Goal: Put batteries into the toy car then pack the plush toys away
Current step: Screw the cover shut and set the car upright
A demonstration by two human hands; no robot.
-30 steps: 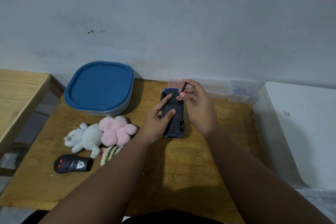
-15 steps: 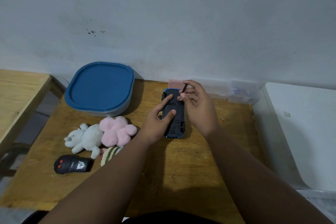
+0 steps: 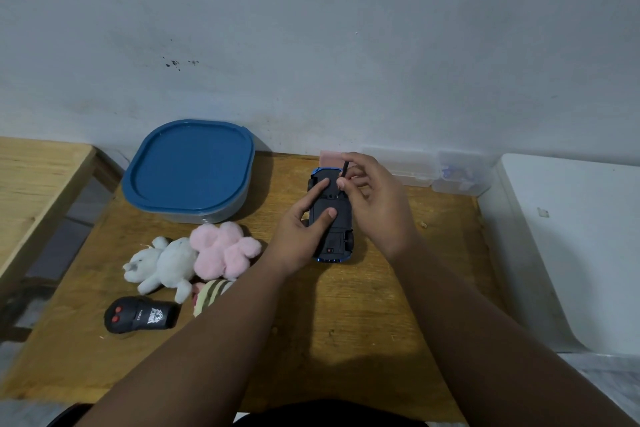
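Wooden counter (image 3: 363, 322): blue tub (image 3: 188, 170) far left, plush toys (image 3: 221, 250), remote (image 3: 138, 317) nearer; left grip (image 3: 298, 236) flat, released, on upturned toy car (image 3: 336, 236), right grip (image 3: 377, 204) pinches black tool (image 3: 344, 169).

Fluffy plush toys (image 3: 194, 258) lie on matt grainy wood table (image 3: 363, 322); container (image 3: 188, 168) smooth plastic.

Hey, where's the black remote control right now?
Head view: the remote control lies on the table, near left, just in front of the white plush toy.
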